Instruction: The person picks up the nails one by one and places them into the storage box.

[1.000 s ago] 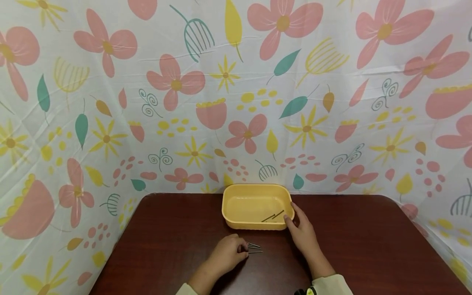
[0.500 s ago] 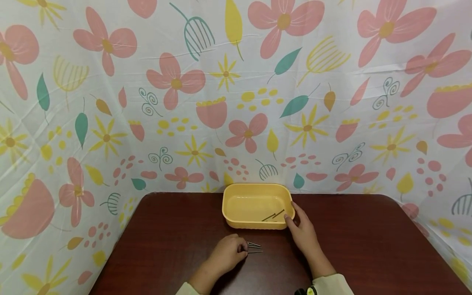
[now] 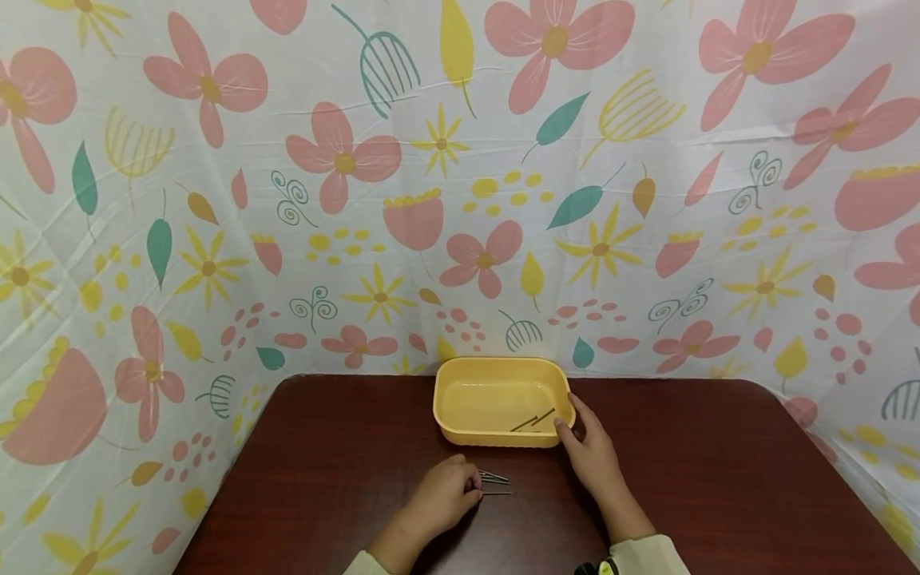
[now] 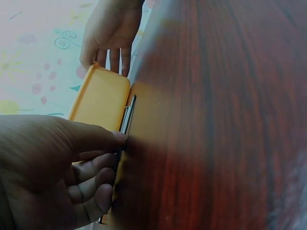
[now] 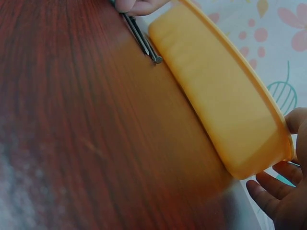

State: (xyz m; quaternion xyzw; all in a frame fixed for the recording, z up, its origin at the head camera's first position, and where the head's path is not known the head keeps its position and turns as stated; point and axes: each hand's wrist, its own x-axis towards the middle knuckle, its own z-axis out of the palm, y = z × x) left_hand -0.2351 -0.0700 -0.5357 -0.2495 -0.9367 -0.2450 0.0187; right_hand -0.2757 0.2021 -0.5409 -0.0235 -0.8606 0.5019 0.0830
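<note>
We see yellow tray (image 3: 496, 440) near middle of table's (image 3: 719, 479) back edge. Right hand (image 3: 591, 455) grips tray's right end, thumb at rim, fingers along outer wall. Left hand (image 3: 442, 493) pinches loose nails (image 5: 138, 38) between thumb and finger, in front of tray. We notice more nails (image 3: 543, 418) inside, toward tray's near right corner.

place: screened-off tabletop setting, room type unclear | evidence: floral cloth (image 3: 489, 200), wood-grain table (image 3: 719, 479)
</note>
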